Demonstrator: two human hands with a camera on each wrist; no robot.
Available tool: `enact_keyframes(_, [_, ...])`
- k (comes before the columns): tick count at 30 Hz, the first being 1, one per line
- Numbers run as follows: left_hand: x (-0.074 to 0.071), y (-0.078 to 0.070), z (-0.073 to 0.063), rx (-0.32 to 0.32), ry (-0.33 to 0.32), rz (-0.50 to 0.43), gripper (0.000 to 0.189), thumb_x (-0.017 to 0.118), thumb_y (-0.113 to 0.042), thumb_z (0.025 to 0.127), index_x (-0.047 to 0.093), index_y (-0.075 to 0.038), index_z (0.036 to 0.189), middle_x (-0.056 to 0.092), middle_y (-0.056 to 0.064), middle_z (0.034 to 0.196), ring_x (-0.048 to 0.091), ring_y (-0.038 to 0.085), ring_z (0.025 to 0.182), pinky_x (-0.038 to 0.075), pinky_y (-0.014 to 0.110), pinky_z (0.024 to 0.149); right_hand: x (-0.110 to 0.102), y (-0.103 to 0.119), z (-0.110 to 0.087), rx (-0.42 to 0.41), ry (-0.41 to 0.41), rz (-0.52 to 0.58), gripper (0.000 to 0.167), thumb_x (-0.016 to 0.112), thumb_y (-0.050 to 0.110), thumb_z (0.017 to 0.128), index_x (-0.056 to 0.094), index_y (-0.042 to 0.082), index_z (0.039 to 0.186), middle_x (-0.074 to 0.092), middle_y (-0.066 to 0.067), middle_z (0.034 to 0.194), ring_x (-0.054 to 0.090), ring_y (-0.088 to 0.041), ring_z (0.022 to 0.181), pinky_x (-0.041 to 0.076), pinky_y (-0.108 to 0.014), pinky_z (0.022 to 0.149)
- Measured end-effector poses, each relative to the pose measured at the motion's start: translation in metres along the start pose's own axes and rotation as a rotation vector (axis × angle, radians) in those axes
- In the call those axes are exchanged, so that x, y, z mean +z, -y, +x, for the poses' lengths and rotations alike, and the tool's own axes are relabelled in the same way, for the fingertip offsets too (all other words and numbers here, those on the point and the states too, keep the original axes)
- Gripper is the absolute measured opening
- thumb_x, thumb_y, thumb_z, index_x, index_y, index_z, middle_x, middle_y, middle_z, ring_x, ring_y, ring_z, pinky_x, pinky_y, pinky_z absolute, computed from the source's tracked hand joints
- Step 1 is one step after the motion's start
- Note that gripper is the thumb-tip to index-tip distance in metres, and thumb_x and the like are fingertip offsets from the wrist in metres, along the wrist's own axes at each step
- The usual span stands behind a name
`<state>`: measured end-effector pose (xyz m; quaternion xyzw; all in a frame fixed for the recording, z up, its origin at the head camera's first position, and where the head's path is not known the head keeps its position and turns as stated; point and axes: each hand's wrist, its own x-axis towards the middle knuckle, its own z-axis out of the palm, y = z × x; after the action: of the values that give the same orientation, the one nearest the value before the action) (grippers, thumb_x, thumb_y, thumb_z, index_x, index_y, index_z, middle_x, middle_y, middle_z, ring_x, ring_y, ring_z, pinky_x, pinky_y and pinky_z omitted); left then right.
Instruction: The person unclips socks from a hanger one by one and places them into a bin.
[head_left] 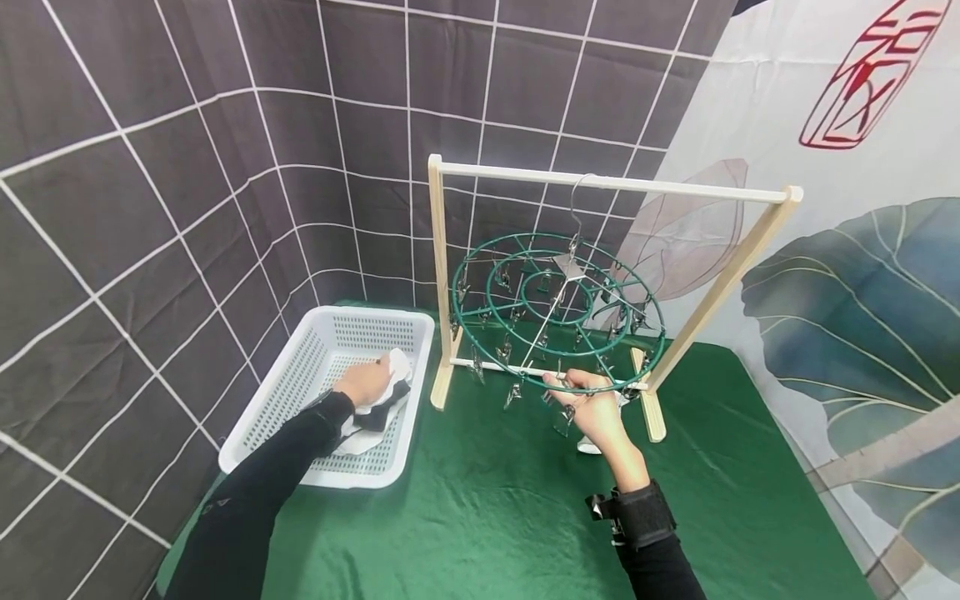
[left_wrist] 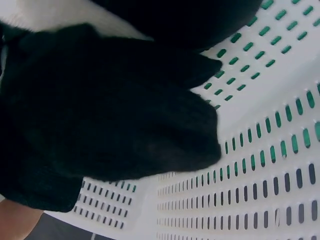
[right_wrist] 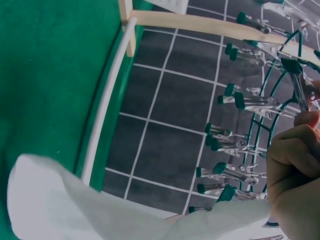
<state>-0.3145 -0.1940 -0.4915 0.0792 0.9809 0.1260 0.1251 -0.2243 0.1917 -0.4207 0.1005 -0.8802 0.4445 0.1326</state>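
My left hand (head_left: 365, 382) is down in the white basket (head_left: 318, 477), on white and dark cloth pieces (head_left: 386, 412) that look like socks. Dark cloth (left_wrist: 125, 110) fills much of the left wrist view and hides the fingers, so their grip does not show. At the near rim of a round green hanger (head_left: 658, 333), my right hand (head_left: 596, 408) pinches a metal clip (right_wrist: 300, 87) with a green tip. A white sock-like piece (right_wrist: 45, 200) hangs beside that hand; its upper end is partly hidden.
The hanger hooks over the white bar (head_left: 517, 173) of a wooden stand (head_left: 738, 275). Several metal clips (head_left: 513, 393) dangle from its rings. Green cloth (head_left: 480, 517) covers the table, and a dark gridded curtain (head_left: 375, 133) stands behind and at the left.
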Motion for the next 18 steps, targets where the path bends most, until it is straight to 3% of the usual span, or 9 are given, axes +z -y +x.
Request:
enact_keyframes(3, [0.003,0.0,0.0,-0.019,-0.003,-0.002,0.059,0.018,-0.029,0.109,0.032,0.011,0.15,0.059,0.037,0.13,0.06,0.052,0.121,0.047,0.058,0.105,0.001,0.001,0.0,0.019,0.004,0.001,0.036,0.072,0.018,0.093,0.055,0.005,0.064,0.047,0.004,0.057,0.038,-0.005,0.05,0.035,-0.023,0.056])
enact_keyframes(6, [0.004,0.0,0.0,-0.1,-0.008,-0.091,0.067,0.009,-0.035,0.109,0.044,0.01,0.144,0.059,0.037,0.131,0.058,0.051,0.123,0.046,0.058,0.106,0.003,0.001,0.0,0.035,0.01,0.013,0.033,0.072,0.019,0.093,0.06,0.005,0.067,0.053,0.002,0.059,0.04,-0.004,0.05,0.036,-0.023,0.056])
enact_keyframes(9, [0.003,0.002,-0.002,-0.138,-0.005,-0.157,0.075,0.006,-0.04,0.108,0.054,0.01,0.137,0.058,0.036,0.133,0.057,0.051,0.125,0.045,0.057,0.107,0.003,0.001,-0.001,0.026,-0.004,0.016,0.037,0.073,0.019,0.093,0.055,0.006,0.064,0.049,0.003,0.059,0.038,-0.005,0.051,0.034,-0.023,0.055])
enact_keyframes(14, [-0.006,0.004,-0.002,0.047,0.005,-0.039,0.058,0.029,-0.033,0.108,0.041,0.008,0.147,0.055,0.032,0.141,0.055,0.049,0.129,0.043,0.058,0.11,0.003,0.001,0.0,-0.002,-0.019,0.019,0.044,0.073,0.018,0.093,0.044,0.01,0.06,0.041,0.007,0.057,0.037,-0.006,0.052,0.033,-0.023,0.055])
enact_keyframes(16, [-0.011,0.002,-0.002,0.125,-0.029,0.003,0.058,0.04,-0.031,0.105,0.038,0.006,0.15,0.055,0.03,0.141,0.056,0.047,0.129,0.043,0.057,0.11,0.003,0.0,0.0,-0.013,-0.018,0.013,0.044,0.073,0.017,0.093,0.043,0.01,0.06,0.04,0.008,0.057,0.037,-0.006,0.052,0.033,-0.023,0.055])
enact_keyframes(18, [-0.017,-0.003,-0.001,0.17,-0.112,0.005,0.056,0.045,-0.029,0.103,0.043,0.007,0.146,0.059,0.03,0.136,0.059,0.047,0.125,0.046,0.057,0.107,0.002,0.001,0.0,-0.024,-0.02,0.002,0.044,0.073,0.016,0.092,0.043,0.009,0.061,0.039,0.008,0.057,0.035,-0.005,0.051,0.032,-0.023,0.054])
